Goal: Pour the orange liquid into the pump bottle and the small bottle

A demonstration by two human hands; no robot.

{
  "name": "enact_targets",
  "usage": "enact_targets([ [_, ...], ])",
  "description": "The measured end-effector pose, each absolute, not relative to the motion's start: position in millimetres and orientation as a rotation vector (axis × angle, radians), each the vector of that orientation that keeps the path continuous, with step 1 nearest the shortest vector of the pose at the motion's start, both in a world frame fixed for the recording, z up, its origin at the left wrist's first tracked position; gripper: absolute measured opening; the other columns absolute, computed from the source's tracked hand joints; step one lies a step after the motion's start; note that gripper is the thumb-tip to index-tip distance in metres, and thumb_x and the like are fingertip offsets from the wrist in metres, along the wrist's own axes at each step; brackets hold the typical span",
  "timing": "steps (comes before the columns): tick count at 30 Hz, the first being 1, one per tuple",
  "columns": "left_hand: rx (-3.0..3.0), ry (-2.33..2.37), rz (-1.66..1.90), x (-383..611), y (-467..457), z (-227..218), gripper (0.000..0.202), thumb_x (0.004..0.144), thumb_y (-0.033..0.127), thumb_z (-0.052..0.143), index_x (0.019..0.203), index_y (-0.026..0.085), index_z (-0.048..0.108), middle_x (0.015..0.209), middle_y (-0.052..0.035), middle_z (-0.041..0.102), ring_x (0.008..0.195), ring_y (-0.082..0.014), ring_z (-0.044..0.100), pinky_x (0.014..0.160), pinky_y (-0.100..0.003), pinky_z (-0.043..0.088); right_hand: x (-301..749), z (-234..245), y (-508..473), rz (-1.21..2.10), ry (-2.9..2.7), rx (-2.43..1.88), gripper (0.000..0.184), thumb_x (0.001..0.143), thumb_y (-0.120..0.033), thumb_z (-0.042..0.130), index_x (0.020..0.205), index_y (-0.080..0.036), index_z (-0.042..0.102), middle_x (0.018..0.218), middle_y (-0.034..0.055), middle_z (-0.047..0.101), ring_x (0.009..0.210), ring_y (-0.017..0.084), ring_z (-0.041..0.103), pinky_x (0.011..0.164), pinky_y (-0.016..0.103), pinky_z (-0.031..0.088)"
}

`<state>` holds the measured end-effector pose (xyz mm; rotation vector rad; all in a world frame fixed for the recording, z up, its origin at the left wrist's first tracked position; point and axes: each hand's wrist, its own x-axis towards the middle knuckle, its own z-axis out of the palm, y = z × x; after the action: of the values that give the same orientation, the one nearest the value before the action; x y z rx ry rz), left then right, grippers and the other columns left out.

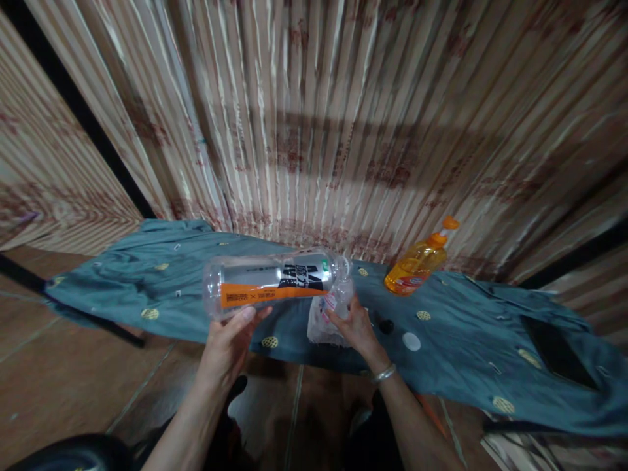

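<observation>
My left hand (230,337) grips a large clear plastic bottle (275,282) with a grey, black and orange label, held on its side with the neck pointing right. Right under that neck, my right hand (354,324) holds a smaller crumpled clear bottle (328,320) standing on the teal cloth (147,278). The big bottle's open mouth sits just above the small one. A silver bangle circles my right wrist.
An orange dish-soap pump bottle (417,265) stands at the back right of the cloth. A black cap (386,326) and a white cap (411,341) lie right of my right hand. Striped curtains hang behind. Tiled floor lies below.
</observation>
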<state>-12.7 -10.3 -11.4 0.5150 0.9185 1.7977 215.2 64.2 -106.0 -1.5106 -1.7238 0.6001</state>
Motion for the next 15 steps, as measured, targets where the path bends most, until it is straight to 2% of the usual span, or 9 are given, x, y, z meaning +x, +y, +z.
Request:
enact_targets([
  [3, 0.525, 0.913, 1.789, -13.7, -10.3, -12.7, 0.027, 0.046, 0.024, 0.091, 0.064, 0.019, 0.071, 0.076, -0.0005, 0.072, 0.080, -0.0180, 0.067, 0.075, -0.038, 0.062, 215.1, -104.8, 63.6, 0.616, -1.721, -1.494, 0.046, 0.078, -0.039, 0.064, 0.116, -0.016, 0.051, 0.095, 0.0095, 0.072, 0.084, 0.027, 0.071, 0.073, 0.034, 0.055],
  [10, 0.478, 0.951, 1.788, -12.1, -9.9, -9.8, 0.033, 0.039, 0.027, 0.093, 0.062, 0.018, 0.071, 0.070, -0.0001, 0.071, 0.071, -0.0156, 0.065, 0.072, -0.036, 0.062, 213.3, -101.6, 62.6, 0.588, -1.723, -1.546, 0.046, 0.077, -0.040, 0.063, 0.115, -0.016, 0.054, 0.096, 0.0119, 0.073, 0.085, 0.029, 0.071, 0.074, 0.036, 0.054],
  [15, 0.470, 0.936, 1.793, -11.9, -10.4, -9.6, 0.032, 0.040, 0.025, 0.093, 0.058, 0.018, 0.067, 0.074, -0.0002, 0.072, 0.075, -0.0169, 0.066, 0.071, -0.037, 0.062, 212.7, -101.7, 61.4, 0.604, -1.716, -1.524, 0.044, 0.077, -0.039, 0.063, 0.113, -0.017, 0.054, 0.097, 0.0115, 0.073, 0.086, 0.028, 0.071, 0.075, 0.035, 0.054],
])
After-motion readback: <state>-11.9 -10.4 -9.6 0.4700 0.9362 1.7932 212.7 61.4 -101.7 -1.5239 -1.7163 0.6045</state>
